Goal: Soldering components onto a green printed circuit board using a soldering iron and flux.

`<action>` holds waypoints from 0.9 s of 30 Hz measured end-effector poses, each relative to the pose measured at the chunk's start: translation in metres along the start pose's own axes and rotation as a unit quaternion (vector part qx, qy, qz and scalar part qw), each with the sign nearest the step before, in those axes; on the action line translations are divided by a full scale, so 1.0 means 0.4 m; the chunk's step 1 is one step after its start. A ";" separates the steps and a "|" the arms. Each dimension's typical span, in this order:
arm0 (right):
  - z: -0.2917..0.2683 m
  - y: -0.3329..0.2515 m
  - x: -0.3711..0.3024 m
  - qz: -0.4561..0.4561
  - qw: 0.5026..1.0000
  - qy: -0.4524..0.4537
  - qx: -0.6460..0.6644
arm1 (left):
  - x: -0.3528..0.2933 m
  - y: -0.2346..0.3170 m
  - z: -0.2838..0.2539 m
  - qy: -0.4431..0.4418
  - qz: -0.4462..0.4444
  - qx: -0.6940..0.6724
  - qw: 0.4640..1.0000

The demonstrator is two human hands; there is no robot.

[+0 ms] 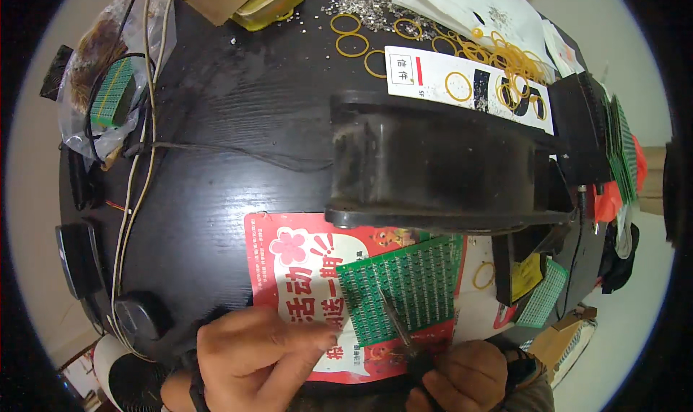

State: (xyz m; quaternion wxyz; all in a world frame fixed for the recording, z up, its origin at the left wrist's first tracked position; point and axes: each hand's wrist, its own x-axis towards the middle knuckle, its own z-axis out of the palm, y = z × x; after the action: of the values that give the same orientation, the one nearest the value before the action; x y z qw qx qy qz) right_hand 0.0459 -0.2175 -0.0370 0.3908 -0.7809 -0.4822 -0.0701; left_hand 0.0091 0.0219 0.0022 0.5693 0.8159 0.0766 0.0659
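Note:
A green circuit board (426,278) with rows of small parts lies tilted on a red and white printed sheet (268,268). My right hand (469,379), at the lower right, is closed around dark-handled tweezers (395,320). Their slim metal points reach up and left over the board. To the left of the board, my left hand (263,358) hovers over the sheet, thumb and forefinger pinched together. Whatever may be between those fingertips is too small or hidden to make out.
A large black fan-like housing (440,170) stands just behind the board. Beyond it are yellow rubber bands (352,45) and small silver pieces (368,4). Cables (149,123) run down the left. More boards (541,293) stand at the right beside a black box (516,278).

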 end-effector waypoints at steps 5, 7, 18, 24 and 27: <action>0.019 0.016 -0.001 -0.041 0.998 0.049 -0.004 | -0.033 -0.036 0.020 0.020 0.117 0.181 0.976; 0.001 0.006 0.002 -0.014 1.000 0.007 0.013 | -0.042 -0.056 0.043 0.043 0.107 0.170 0.979; 0.028 0.044 -0.002 -0.083 0.996 0.045 0.006 | -0.037 -0.070 0.073 0.039 0.123 0.194 0.972; 0.028 0.038 0.007 -0.095 0.994 0.060 0.018 | -0.049 -0.052 0.077 0.054 0.117 0.219 0.967; 0.022 0.030 0.006 -0.077 0.996 0.053 0.017 | -0.047 -0.045 0.075 0.043 0.114 0.212 0.970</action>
State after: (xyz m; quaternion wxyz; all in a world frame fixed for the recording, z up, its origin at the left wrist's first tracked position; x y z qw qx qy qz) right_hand 0.0544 -0.2126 -0.0484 0.4226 -0.7300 -0.5206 -0.1324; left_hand -0.0046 -0.0032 -0.0253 0.3680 0.9179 0.0197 0.1470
